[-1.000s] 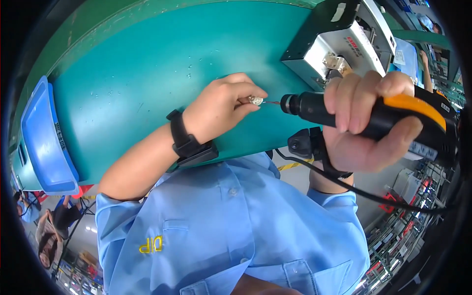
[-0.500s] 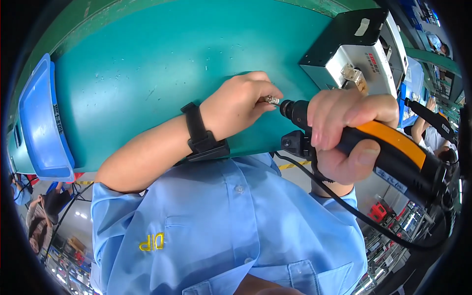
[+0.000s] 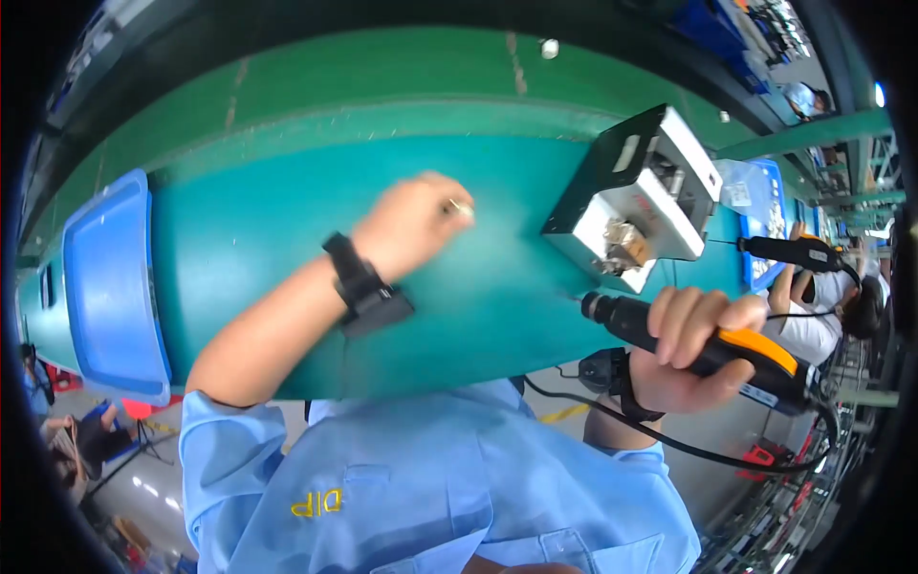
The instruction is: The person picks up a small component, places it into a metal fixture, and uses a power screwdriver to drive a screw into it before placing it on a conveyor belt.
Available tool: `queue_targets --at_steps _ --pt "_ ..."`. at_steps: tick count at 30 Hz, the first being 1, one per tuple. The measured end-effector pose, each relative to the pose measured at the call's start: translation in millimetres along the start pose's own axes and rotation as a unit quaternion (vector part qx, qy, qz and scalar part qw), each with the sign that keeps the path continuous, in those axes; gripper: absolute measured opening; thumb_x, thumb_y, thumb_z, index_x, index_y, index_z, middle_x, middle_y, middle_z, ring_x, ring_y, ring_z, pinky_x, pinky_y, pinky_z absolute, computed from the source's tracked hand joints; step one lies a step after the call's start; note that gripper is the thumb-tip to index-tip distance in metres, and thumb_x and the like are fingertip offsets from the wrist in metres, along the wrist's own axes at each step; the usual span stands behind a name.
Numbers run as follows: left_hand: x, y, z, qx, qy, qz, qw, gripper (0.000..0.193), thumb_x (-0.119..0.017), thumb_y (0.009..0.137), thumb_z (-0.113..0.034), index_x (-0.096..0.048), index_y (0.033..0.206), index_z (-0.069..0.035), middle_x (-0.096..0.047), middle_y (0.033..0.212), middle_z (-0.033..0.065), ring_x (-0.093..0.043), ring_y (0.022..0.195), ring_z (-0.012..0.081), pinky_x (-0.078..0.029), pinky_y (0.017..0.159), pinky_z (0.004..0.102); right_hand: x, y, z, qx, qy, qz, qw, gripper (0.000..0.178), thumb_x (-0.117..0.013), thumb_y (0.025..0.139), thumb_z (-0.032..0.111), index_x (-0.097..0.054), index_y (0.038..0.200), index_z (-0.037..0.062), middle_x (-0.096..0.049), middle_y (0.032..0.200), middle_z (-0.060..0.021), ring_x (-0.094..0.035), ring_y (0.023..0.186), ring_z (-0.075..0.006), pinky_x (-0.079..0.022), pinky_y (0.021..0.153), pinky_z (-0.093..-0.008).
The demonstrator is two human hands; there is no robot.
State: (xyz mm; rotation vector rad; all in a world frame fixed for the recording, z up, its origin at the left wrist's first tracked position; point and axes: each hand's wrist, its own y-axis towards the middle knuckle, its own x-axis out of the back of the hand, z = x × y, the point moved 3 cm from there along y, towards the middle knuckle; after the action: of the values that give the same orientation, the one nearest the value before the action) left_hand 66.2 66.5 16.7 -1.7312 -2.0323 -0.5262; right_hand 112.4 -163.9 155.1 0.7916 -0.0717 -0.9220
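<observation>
My left hand (image 3: pixel 406 225), with a black band on its wrist, is above the middle of the green mat, blurred by motion. Its fingers are closed on a small shiny metal part (image 3: pixel 461 210), mostly hidden and too smeared to name. My right hand (image 3: pixel 703 335) is wrapped round a black and orange electric screwdriver (image 3: pixel 623 320), whose tip points left, apart from the metal part. Beyond the screwdriver's tip stands a black and silver box-shaped machine (image 3: pixel 598 191), which looks like a screw feeder, with a brass-coloured piece (image 3: pixel 626 247) on its front.
A blue tray (image 3: pixel 113 287) sits at the left end of the green mat (image 3: pixel 258 230). Past the machine, a blue bin (image 3: pixel 773 206) holds small parts, near a co-worker's hand and another electric screwdriver (image 3: pixel 784 251). A black cable (image 3: pixel 669 442) hangs from my screwdriver.
My hands have moved apart: the left went left and away from me with the metal part, the right drew the screwdriver's tip off it. The view has shifted, showing more beyond the mat.
</observation>
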Motion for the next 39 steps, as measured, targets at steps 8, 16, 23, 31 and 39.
queue_targets --at_steps 8,16,23,31,39 --pt "134.0 111.9 130.0 0.062 0.050 -0.240 0.967 0.041 -0.066 0.085 -0.018 -0.055 0.122 -0.002 -0.064 0.098 0.0124 -0.062 0.080 0.0191 -0.051 0.072 0.0308 13.4 -47.1 -5.4 -0.129 -0.056 -0.085 0.986 0.022 -0.057 0.091 0.021 -0.043 0.096 0.0048 -0.047 0.059 -0.0021 -0.046 0.049 -0.0119 -0.039 0.048 -0.0259" --pt "101.2 49.8 36.6 -0.025 0.101 -0.307 0.946 0.067 -0.068 0.080 -0.009 -0.040 0.140 -0.016 -0.043 0.130 0.0161 -0.054 0.088 0.0153 -0.048 0.080 0.0267 12.7 -55.3 5.1 -0.188 -0.110 -0.113 0.969 0.017 -0.063 0.084 0.006 -0.051 0.096 0.0043 -0.053 0.067 -0.0011 -0.052 0.056 -0.0083 -0.043 0.052 -0.0242" --pt "63.8 -112.1 -138.4 -0.400 0.065 -0.301 0.863 0.046 -0.061 0.083 -0.003 -0.050 0.128 -0.004 -0.046 0.126 0.0154 -0.052 0.085 0.0183 -0.045 0.071 0.0281 -6.1 -61.1 -13.0 -0.218 -0.079 -0.109 0.967 0.018 -0.065 0.082 0.006 -0.053 0.095 0.0069 -0.054 0.076 0.0013 -0.053 0.065 -0.0054 -0.043 0.059 -0.0220" --pt "90.0 -270.6 -127.7 -0.690 -0.041 -0.546 0.473 0.031 -0.049 0.094 -0.036 -0.057 0.105 -0.008 -0.061 0.085 -0.0004 -0.056 0.069 0.0118 -0.046 0.063 0.0297 -38.9 -77.7 -29.3 -0.250 -0.034 -0.063 0.966 0.016 -0.065 0.084 0.005 -0.053 0.093 0.0073 -0.054 0.076 0.0026 -0.052 0.067 -0.0043 -0.042 0.060 -0.0218" --pt "86.6 -317.8 -108.2 -0.669 0.025 -0.587 0.455 0.033 -0.043 0.097 -0.035 -0.051 0.114 -0.008 -0.056 0.101 0.0008 -0.054 0.085 0.0138 -0.045 0.075 0.0308 -49.1 -83.7 -33.9 -0.189 -0.079 -0.075 0.976 0.017 -0.067 0.085 0.014 -0.052 0.088 0.0056 -0.052 0.067 0.0015 -0.052 0.057 -0.0060 -0.043 0.053 -0.0220"
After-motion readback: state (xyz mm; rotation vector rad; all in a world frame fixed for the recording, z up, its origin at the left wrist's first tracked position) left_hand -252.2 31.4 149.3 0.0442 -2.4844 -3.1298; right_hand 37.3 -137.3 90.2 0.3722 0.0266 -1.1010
